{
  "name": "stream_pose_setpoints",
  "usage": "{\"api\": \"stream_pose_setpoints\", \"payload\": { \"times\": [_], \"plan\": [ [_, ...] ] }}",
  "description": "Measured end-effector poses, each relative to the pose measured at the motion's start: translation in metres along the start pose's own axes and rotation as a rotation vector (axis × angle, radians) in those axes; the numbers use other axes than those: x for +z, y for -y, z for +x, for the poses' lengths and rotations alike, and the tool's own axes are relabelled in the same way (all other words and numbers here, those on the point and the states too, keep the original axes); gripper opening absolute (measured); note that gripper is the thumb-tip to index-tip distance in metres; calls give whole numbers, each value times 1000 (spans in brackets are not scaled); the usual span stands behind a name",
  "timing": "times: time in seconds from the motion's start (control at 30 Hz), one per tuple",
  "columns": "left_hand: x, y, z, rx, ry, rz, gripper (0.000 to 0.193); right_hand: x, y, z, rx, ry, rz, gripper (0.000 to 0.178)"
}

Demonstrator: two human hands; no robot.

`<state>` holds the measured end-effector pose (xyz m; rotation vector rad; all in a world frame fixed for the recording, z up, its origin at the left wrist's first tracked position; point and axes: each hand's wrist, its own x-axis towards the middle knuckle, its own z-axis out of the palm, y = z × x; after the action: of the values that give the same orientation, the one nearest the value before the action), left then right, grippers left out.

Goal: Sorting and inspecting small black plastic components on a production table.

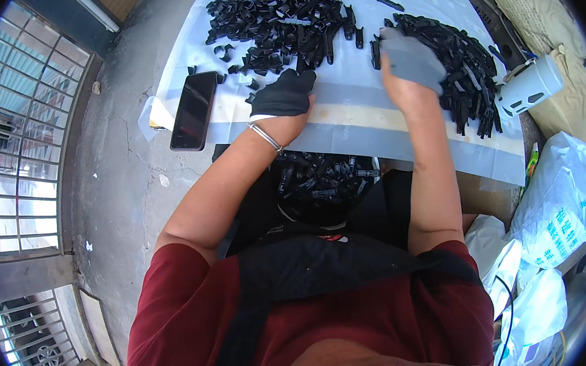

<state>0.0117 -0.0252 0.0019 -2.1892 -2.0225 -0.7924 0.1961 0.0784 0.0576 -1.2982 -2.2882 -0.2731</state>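
Note:
My left hand (285,98), in a black glove, is closed with its fingers curled at the near edge of a heap of small curved black plastic pieces (270,16). What it grips, if anything, blends into the dark glove. Farther right, my right hand (412,64) wears a grey glove and bends its fingers down beside a pile of long narrow black plastic pieces (468,60). One dark piece (376,53) shows right by its thumb side; whether the fingers hold it is hidden. Both heaps lie on a white-covered table (350,117).
A phone (193,111) lies at the table's left edge. Below the front edge, a container of black pieces (328,183) sits by my lap. On the right are a white slotted cup-like container (529,86), a brown sack (537,11) and white plastic bags (556,200). A barred window (10,139) stands left.

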Motion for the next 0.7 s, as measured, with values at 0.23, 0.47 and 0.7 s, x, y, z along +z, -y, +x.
{"api": "stream_pose_setpoints", "payload": {
  "times": [0.23, 0.47, 0.7],
  "plan": [
    [17, 11, 6, 110, 2, 105, 8, 73, 43, 26, -329, 95, -38, 18],
    [14, 23, -7, 98, -123, 4, 18, 65, 30, 7, -329, 87, -32, 10],
    [-3, 13, -9, -110, 24, -155, 23, 42, 27, -17, -315, 147, -68, 11]
  ]
}}
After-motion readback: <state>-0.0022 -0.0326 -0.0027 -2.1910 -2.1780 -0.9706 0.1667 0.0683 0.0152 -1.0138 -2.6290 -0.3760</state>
